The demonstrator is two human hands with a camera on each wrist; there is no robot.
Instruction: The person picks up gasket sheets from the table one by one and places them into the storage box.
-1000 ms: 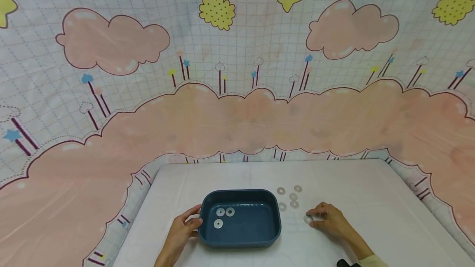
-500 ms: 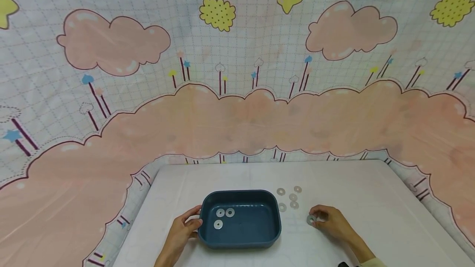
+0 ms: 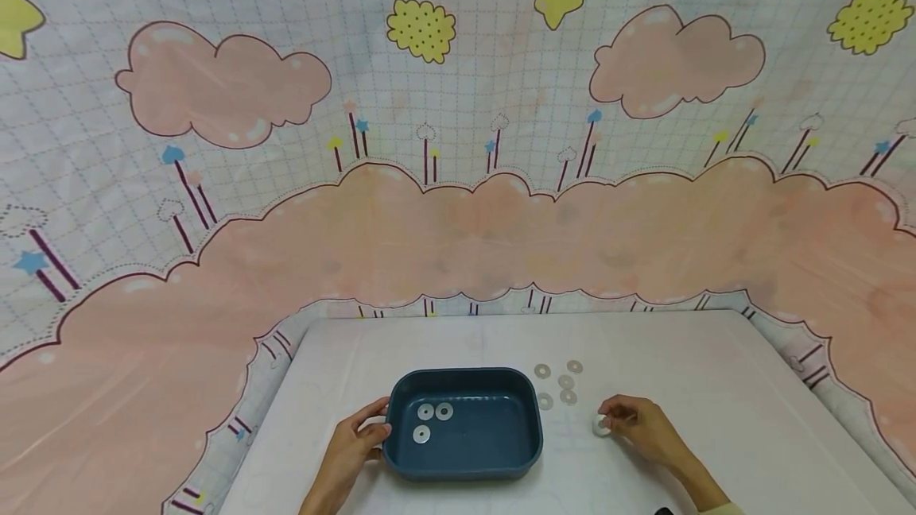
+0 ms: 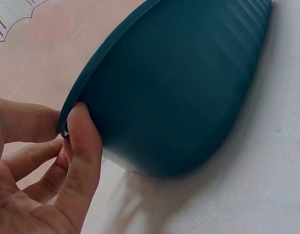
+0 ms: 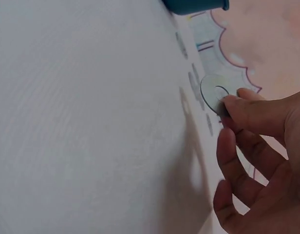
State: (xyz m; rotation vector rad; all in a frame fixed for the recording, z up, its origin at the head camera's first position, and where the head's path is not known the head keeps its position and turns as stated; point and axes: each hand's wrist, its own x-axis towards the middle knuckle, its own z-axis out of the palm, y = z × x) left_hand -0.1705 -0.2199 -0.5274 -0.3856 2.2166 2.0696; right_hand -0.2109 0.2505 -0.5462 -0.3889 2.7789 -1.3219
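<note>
In the lower right of the head view, the right hand [image 3: 647,427] pinched one flat ring [image 3: 601,425] with its thumb and finger, and the ring looked lifted off the white table [image 3: 401,340]. The blue tray [image 3: 461,474] sat in the lower middle of the frame, to the left of that hand and apart from it, its long side running left to right. The left hand [image 3: 348,439] was nearer the tray and pinched its left rim. There was one tray. Three rings [image 3: 421,428] lay inside, toward its left, and five rings [image 3: 566,376] lay on the table near its upper right corner.
</note>
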